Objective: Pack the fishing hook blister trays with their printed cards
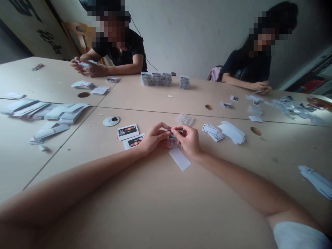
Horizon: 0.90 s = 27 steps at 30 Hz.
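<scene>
Both my hands meet over the table, closed on a small clear plastic pack with a dark printed top. My left hand grips its left side, and my right hand pinches the upper right. Fingers cover part of the pack, so its contents are hard to make out. Just below lies a white paper slip. Beside my left hand are two white cards with dark pictures, an upper card and a lower card partly behind the hand. Beyond my hands sits another clear plastic pack.
Stacked packs stand at the back, near one co-worker holding papers. Another co-worker handles something small at the right. White paper piles lie left; fanned slips lie right. A round white disc and cable holes mark the tabletop.
</scene>
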Each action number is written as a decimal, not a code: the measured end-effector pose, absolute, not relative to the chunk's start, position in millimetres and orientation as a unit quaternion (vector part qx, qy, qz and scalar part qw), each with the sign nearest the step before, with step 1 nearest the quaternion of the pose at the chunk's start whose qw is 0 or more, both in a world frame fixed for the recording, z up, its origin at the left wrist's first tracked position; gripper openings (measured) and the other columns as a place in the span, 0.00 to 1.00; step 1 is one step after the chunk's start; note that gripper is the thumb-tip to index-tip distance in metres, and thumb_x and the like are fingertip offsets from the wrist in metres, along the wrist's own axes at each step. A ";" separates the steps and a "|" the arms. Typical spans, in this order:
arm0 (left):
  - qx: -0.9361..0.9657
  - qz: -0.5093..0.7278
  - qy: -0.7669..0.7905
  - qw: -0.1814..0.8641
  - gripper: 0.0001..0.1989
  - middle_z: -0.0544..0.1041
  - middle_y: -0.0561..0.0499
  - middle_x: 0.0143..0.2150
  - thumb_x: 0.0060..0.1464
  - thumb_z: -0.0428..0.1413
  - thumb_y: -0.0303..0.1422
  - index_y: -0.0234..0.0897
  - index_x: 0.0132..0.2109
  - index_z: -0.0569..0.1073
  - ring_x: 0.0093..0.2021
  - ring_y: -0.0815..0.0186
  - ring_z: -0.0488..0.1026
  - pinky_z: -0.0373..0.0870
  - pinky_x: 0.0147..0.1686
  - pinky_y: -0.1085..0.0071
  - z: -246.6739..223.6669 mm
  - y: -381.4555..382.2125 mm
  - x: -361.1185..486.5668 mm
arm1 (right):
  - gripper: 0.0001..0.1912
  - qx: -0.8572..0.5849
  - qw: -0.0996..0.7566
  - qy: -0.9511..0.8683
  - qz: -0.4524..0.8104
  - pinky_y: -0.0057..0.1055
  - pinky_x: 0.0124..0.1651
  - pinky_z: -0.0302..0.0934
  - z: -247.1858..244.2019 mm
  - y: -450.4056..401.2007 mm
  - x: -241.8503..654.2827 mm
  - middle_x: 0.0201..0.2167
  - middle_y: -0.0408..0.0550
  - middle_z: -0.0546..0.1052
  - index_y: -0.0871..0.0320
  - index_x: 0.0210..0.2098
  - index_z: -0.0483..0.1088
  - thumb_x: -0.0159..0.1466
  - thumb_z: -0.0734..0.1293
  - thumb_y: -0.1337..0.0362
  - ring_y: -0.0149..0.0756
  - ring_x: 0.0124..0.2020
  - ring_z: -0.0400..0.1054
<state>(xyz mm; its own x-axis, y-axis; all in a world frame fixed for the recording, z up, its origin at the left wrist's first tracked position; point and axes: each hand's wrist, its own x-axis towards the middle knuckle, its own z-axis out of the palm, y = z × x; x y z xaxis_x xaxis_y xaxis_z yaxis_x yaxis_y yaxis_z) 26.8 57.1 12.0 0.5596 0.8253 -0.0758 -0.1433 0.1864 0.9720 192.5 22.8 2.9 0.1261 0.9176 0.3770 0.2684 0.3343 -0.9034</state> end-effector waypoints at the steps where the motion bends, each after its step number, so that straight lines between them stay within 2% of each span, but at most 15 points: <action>1: 0.536 0.345 0.318 0.702 0.19 0.78 0.52 0.30 0.51 0.66 0.40 0.36 0.43 0.68 0.31 0.67 0.77 0.79 0.30 0.71 12.2 57.1 26.8 | 0.07 -0.499 0.561 -0.593 0.291 0.24 0.20 0.57 3.0 22.7 192.6 0.23 0.41 0.75 0.58 0.33 0.76 0.62 0.70 0.60 0.25 0.16 0.62; 12: 0.536 0.345 0.322 0.700 0.19 0.78 0.52 0.31 0.51 0.66 0.41 0.36 0.42 0.69 0.30 0.67 0.77 0.78 0.29 0.72 11.7 57.7 26.3 | 0.10 -0.495 0.560 -0.584 0.316 0.24 0.18 0.55 3.0 21.6 193.2 0.20 0.41 0.73 0.58 0.32 0.76 0.62 0.70 0.57 0.26 0.16 0.62; 27: 0.543 0.349 0.321 0.693 0.18 0.77 0.52 0.29 0.52 0.65 0.40 0.36 0.42 0.68 0.29 0.68 0.75 0.78 0.29 0.71 11.2 57.5 27.5 | 0.09 -0.492 0.565 -0.581 0.317 0.24 0.18 0.56 1.8 23.0 193.3 0.22 0.42 0.75 0.58 0.32 0.76 0.62 0.71 0.58 0.25 0.16 0.61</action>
